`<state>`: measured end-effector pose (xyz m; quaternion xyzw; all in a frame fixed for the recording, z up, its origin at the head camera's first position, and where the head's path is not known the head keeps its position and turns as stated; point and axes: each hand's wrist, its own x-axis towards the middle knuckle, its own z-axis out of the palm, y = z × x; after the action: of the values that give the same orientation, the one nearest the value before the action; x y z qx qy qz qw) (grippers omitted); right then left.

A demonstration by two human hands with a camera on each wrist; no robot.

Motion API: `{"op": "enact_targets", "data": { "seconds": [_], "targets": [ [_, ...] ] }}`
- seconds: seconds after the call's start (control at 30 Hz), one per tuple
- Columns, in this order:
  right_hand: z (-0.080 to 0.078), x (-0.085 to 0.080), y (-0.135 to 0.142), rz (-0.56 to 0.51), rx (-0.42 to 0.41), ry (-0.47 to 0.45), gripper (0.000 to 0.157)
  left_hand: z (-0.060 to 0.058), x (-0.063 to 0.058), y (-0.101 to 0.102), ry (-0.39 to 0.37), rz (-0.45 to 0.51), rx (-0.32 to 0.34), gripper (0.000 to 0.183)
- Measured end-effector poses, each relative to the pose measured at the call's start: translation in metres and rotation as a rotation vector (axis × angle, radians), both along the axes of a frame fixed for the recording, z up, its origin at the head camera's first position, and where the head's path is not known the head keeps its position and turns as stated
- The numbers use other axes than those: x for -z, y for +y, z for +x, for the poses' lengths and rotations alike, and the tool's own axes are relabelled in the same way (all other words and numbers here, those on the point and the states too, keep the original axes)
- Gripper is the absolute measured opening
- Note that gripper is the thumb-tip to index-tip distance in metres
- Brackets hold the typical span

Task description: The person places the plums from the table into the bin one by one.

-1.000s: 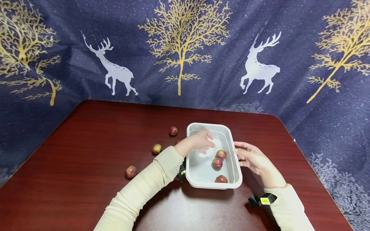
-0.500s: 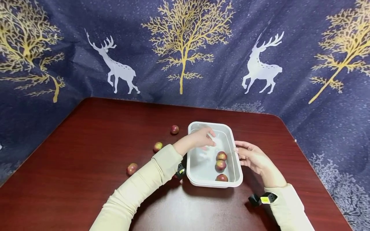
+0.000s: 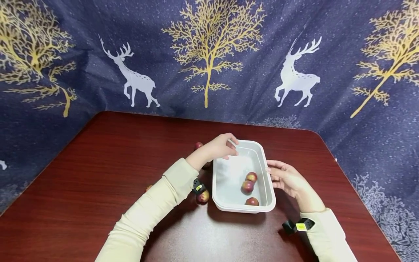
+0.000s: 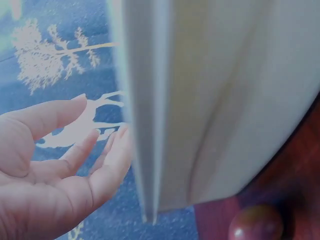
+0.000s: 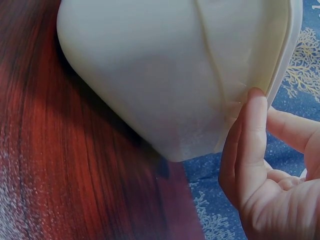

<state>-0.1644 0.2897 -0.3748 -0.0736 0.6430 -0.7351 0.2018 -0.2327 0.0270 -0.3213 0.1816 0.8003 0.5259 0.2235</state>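
Note:
A white plastic tub (image 3: 242, 209) stands on the table with three small round red-and-yellow fruits inside, one of them (image 3: 247, 186) near the middle. Over the tub's far left rim is my left hand (image 3: 217, 147), its fingers loosely bent and nothing between them. In the left wrist view, the left hand's fingertips (image 4: 122, 137) are right at the rim. My right hand (image 3: 286, 180) holds the tub's right rim, the thumb on one side and fingers against the outer wall. That grip on the tub (image 5: 140, 75) also shows in the right wrist view.
Left of the tub, a loose fruit (image 3: 203, 197) lies by the left wrist camera (image 3: 198, 186). Another fruit (image 3: 198, 145) sits behind the left hand, and one (image 3: 148, 187) is mostly hidden by the sleeve. A patterned blue cloth (image 3: 209, 91) hangs beyond the dark red table (image 3: 82, 189).
My left hand has risen from inside the tub and moved left to its far left rim. A fruit in the tub has rolled slightly. The right hand keeps its place on the rim.

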Motion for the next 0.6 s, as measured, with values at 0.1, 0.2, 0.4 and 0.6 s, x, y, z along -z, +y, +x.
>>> {"op": "enact_targets", "data": {
  "seconds": [0.1,0.2,0.4,0.6],
  "targets": [
    [0.0,0.0,0.0,0.0,-0.004,0.001,0.022,-0.002,-0.008,-0.007,0.002,0.036,-0.034,0.036],
    [0.0,0.0,0.0,-0.007,-0.012,0.007,0.022,-0.004,-0.013,-0.013,0.011,0.068,-0.064,0.031],
    [0.001,0.0,0.0,-0.011,-0.017,0.005,0.023,-0.007,-0.023,-0.025,0.048,0.07,-0.095,0.028],
    [0.001,0.0,0.001,-0.021,-0.019,0.008,0.024,-0.011,-0.032,-0.035,0.102,0.053,-0.128,0.027]
  ]
}}
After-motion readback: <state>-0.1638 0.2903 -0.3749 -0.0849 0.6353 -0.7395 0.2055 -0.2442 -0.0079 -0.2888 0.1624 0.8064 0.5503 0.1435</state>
